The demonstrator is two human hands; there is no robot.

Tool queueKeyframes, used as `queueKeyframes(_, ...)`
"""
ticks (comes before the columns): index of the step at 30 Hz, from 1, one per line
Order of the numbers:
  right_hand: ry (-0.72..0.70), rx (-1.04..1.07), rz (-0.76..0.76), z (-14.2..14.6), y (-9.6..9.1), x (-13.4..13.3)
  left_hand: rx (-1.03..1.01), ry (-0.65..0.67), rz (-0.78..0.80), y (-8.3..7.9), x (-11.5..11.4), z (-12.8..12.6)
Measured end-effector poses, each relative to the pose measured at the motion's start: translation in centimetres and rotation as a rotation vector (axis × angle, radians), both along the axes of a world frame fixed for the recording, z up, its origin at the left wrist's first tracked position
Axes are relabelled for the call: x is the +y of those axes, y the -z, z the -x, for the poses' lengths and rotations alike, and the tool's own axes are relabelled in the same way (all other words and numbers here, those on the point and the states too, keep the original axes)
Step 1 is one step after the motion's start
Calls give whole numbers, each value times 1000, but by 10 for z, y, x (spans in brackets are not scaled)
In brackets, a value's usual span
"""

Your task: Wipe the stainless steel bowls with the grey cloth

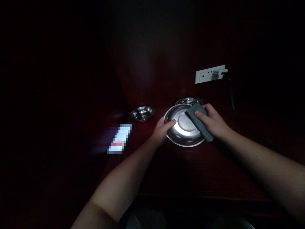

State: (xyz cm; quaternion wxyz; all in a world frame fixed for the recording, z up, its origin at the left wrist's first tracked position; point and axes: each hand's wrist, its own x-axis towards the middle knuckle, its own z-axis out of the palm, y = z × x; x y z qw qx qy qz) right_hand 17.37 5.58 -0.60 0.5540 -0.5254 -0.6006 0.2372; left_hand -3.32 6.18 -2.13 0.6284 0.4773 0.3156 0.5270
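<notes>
One metal dish [186, 122], held above the desk [166, 171], right of the lit phone [119, 139]. Gripped by the left hand [160, 132] at the edge nearest that phone; overlapped opposite by a grey cloth [200, 122], clasped in the right hand [213, 122]. Likely light, stiff, sturdy but slippery; best held by the edge.

Deep gloom, glare on steel dish [183, 126]

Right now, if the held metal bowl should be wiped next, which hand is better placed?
Probably the right hand: it holds the grey cloth over one side of the shallow metal bowl. The left hand grips the opposite side, so it seems better suited to steadying.
</notes>
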Motion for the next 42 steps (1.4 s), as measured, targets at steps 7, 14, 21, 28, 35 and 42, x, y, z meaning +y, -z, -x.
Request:
queueKeyframes(7, -39, -27, 5, 0, -2, -2, 27, 13, 9, -2, -1, 1)
queueKeyframes(14, -67, -36, 1, 0, -3, -2, 34, 33, 28, -3, -1, 1)
queueKeyframes(21, -130, -52, 0, 0, -8, -7, 54, 47, 39, -7, -3, 1)
queueKeyframes(28, -175, -53, -3, 1, -11, -9, 53, 43, 16, -9, -6, 0)
queueKeyframes(35, -181, 35, 27, 5, -10, -8, -13, -1, 13, -7, -6, 2)
queueKeyframes(42, -24, 140, 51, 4, -14, -6, -224, 91, 52, -6, -11, 5)
